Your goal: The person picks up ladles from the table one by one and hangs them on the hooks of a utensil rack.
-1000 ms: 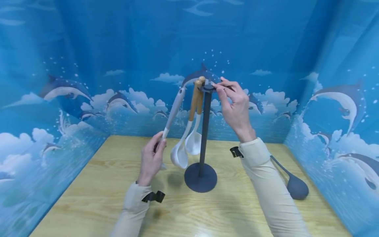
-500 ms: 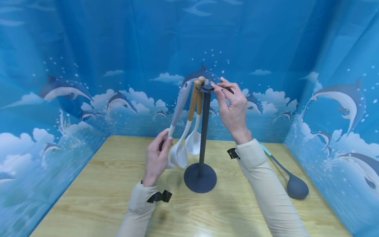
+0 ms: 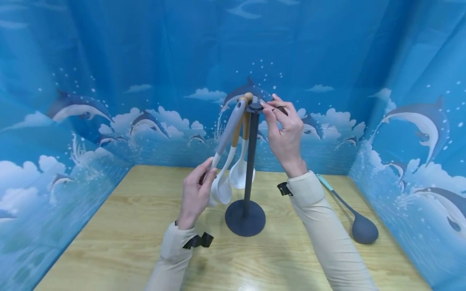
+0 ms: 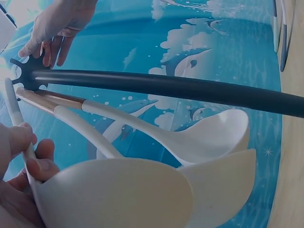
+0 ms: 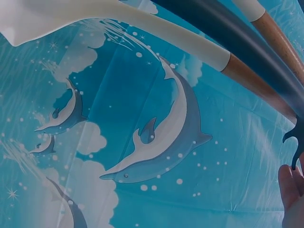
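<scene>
My left hand [image 3: 196,192] pinches the white neck of a grey-handled ladle [image 3: 230,128], its handle slanting up to the hooked top of a dark utensil stand [image 3: 250,161]. Whether the handle's hole sits on a hook cannot be made out. In the left wrist view the white bowl of this ladle [image 4: 114,190] fills the foreground. Two white ladles with wooden handles hang from the rack; the rear one [image 3: 238,174] is nearer the pole, the front one [image 3: 222,190] partly behind my left hand. My right hand [image 3: 287,135] grips the edge of the stand's hooked top with thumb and fingers.
Farther right on the wooden table [image 3: 127,226] lies a dark ladle [image 3: 365,230] with a mint handle end, beside my right forearm. The stand's round base [image 3: 245,218] rests mid-table. A blue dolphin-print curtain [image 3: 182,60] encloses the back and sides.
My left hand has carried the grey-handled ladle rightward, its handle top now overlapping the wooden handles at the rack. My right hand has stayed on the stand's top, its forearm shifting slightly left.
</scene>
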The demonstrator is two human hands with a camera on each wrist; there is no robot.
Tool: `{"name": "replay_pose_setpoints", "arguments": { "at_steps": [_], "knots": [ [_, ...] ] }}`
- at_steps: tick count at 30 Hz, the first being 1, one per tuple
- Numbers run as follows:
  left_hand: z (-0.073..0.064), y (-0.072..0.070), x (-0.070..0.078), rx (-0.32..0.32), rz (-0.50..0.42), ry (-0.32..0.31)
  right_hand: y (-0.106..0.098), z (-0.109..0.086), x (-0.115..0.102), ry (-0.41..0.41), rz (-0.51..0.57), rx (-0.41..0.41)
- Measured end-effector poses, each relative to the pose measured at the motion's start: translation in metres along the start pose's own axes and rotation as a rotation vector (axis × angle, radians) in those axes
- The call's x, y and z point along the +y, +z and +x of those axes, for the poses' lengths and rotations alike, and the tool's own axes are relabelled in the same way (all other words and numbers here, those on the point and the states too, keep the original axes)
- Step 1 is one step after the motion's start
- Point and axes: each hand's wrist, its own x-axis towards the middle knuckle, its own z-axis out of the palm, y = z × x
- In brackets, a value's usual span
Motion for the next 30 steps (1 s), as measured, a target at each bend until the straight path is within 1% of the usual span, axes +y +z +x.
{"name": "replay_pose_setpoints", "arguments": {
  "at_steps": [8,10,21,30],
  "knots": [
    [-0.0003,-0.0010,0.0057,-0.023,0.021,-0.049,-0.0006,-0.0005,-0.0004,0.015,-0.021,-0.004],
    [-0.0007,-0.0013,0.0065,-0.025,0.023,-0.051,-0.0005,-0.0008,-0.0003,0.016,-0.024,-0.006],
    [-0.0016,-0.0020,0.0060,-0.027,0.053,-0.012,-0.0031,-0.0010,0.0003,0.011,-0.026,-0.022],
    [-0.0011,0.0019,0.0037,-0.028,0.083,0.002,-0.0007,-0.0003,0.0009,0.009,-0.013,-0.008]
  ]
}}
